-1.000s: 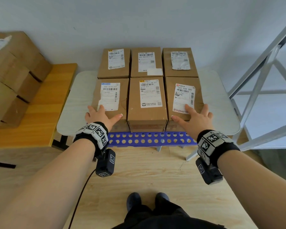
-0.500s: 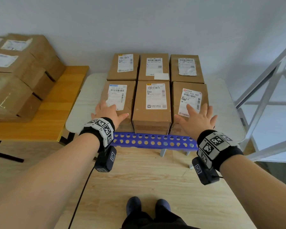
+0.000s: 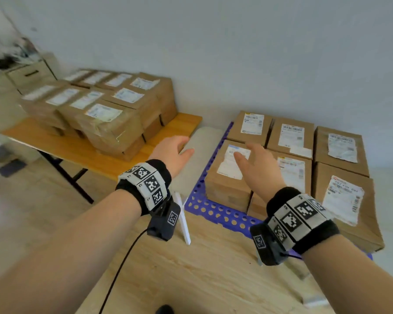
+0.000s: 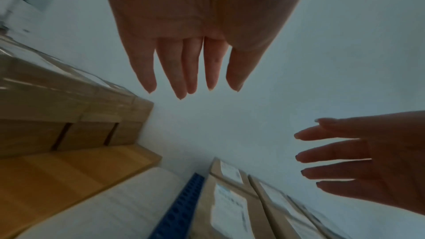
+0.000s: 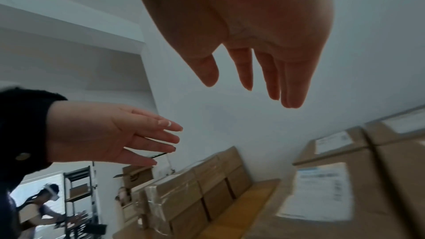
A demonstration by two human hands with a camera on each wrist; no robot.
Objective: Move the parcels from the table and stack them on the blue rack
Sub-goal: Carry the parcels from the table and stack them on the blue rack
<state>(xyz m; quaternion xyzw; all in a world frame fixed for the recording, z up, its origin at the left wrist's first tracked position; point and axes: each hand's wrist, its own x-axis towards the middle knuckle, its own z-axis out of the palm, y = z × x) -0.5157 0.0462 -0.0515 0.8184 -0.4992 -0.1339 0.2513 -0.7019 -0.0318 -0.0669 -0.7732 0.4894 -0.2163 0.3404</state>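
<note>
Several brown parcels (image 3: 109,125) with white labels are stacked on the wooden table (image 3: 77,150) at the left. More labelled parcels (image 3: 290,137) stand in rows on the blue perforated rack (image 3: 216,215) at the right. My left hand (image 3: 175,148) hovers open over the pale surface between table and rack, holding nothing. My right hand (image 3: 254,164) is open in the air above the rack's near-left parcel (image 3: 227,184). The left wrist view shows straight fingers (image 4: 184,72) and the table's parcels (image 4: 69,115) to the left. The right wrist view shows spread, empty fingers (image 5: 253,72).
A pale tabletop (image 3: 197,159) lies under the rack. Light drawers (image 3: 30,73) stand at the far left. A white frame leg (image 3: 183,218) rises near my left wrist. In the right wrist view another person (image 5: 46,199) stands by a dark shelf (image 5: 78,184).
Both hands have lifted off the front parcels on the rack and swung left toward the wooden table. The head view has turned left, bringing the table's stack into sight.
</note>
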